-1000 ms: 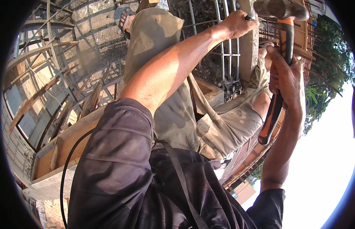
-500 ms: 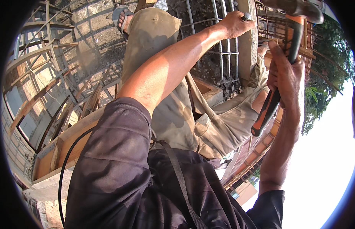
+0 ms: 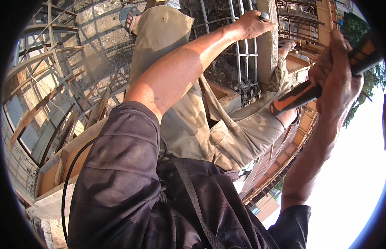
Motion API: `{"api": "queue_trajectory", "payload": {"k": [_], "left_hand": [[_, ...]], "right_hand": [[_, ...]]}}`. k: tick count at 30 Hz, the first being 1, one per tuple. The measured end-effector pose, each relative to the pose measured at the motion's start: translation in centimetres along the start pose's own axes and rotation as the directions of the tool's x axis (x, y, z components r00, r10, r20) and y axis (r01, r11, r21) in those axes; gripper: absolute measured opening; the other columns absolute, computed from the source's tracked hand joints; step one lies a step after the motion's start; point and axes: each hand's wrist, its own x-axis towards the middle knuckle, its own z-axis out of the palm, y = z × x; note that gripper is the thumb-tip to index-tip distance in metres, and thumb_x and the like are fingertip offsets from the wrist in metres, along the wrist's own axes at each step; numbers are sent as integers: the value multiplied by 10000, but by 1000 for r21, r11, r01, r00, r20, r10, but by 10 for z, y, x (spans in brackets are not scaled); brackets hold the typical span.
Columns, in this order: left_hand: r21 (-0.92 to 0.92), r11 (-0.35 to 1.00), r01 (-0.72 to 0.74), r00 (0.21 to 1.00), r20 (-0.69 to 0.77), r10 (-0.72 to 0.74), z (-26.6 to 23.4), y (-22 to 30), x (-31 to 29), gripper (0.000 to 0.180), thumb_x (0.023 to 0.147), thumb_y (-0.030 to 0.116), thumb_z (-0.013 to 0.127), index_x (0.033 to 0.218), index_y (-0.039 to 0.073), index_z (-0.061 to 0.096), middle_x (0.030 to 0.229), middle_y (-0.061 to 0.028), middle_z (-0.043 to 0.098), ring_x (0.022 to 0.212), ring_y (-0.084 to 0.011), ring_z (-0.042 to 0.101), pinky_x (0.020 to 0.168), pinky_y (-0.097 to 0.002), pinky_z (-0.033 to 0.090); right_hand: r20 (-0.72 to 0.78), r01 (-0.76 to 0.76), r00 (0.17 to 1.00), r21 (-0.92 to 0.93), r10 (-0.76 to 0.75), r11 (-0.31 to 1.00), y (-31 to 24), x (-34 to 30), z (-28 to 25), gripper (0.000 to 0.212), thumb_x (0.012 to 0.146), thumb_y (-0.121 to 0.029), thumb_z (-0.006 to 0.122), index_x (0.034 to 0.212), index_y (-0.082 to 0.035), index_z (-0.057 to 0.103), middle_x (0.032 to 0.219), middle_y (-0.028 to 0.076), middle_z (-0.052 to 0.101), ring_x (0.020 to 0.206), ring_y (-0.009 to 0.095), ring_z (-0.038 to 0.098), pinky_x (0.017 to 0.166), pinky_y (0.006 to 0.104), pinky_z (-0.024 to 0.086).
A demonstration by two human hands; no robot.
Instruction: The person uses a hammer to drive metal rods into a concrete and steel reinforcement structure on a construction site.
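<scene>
My left hand is closed around a short metal tool, perhaps a chisel, whose round grey end pokes out above the fist. The rest of that tool is hidden by the hand, which sits over the edge of an upright-looking wooden board. On the right, my right hand grips a hammer by its black and orange handle. The hammer's head lies toward the dark rim of the picture and does not show clearly.
Beside the board, steel reinforcing bars form a cage over dark, rough ground. My trousered legs straddle the timber formwork, with one sandalled foot at the upper left. More formwork and bent rods fill the left side; a black cable hangs by my left sleeve.
My right hand has swung the hammer outward to the right, tilting it away from the left hand. The left hand stays on the metal tool, shifted only slightly in the picture.
</scene>
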Motion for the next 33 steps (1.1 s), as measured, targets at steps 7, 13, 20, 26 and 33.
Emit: {"api": "queue_trajectory", "payload": {"k": [7, 13, 20, 26, 33], "left_hand": [[-72, 996, 62, 998, 19, -60, 9, -3, -4, 351, 830, 371, 720, 691, 76, 590, 588, -3, 532, 581, -129, 494, 604, -351, 423], [-19, 993, -115, 993, -20, 115, 16, 12, -7, 525, 912, 343, 692, 550, 149, 363, 518, 64, 234, 500, -84, 246, 515, -340, 243], [-44, 976, -215, 971, -116, 209, 13, -25, 5, 373, 783, 430, 790, 844, 73, 700, 764, -67, 674, 779, -173, 649, 747, -340, 513], [-78, 996, -42, 998, 47, 46, 21, -4, -7, 433, 829, 370, 754, 604, 119, 483, 560, 46, 384, 555, -109, 377, 564, -336, 327], [-32, 998, -59, 998, 15, 60, 12, -1, -12, 441, 842, 333, 743, 591, 123, 448, 556, 48, 349, 550, -92, 333, 548, -334, 301]], "right_hand": [[187, -416, 879, -150, 439, 897, -3, -45, 9, 372, 891, -340, 770, 790, -107, 499, 548, -73, 394, 393, 21, 318, 366, 210, 250], [249, -21, 964, 410, -90, 912, -39, 11, -88, 282, 1014, -197, 582, 764, -109, 485, 575, -71, 378, 423, 23, 348, 381, 223, 254], [222, -446, 802, -393, 554, 804, 44, -29, 3, 348, 924, -340, 688, 768, -64, 544, 577, -29, 461, 436, 60, 412, 402, 274, 337], [20, -332, 940, -159, 339, 930, -38, -50, -22, 349, 925, -291, 734, 754, -131, 476, 536, -69, 377, 402, 17, 336, 366, 209, 260], [-225, 207, 959, 145, -172, 968, -32, -24, 12, 393, 999, -234, 622, 658, -153, 445, 542, -73, 387, 418, 33, 330, 390, 230, 278]]}}
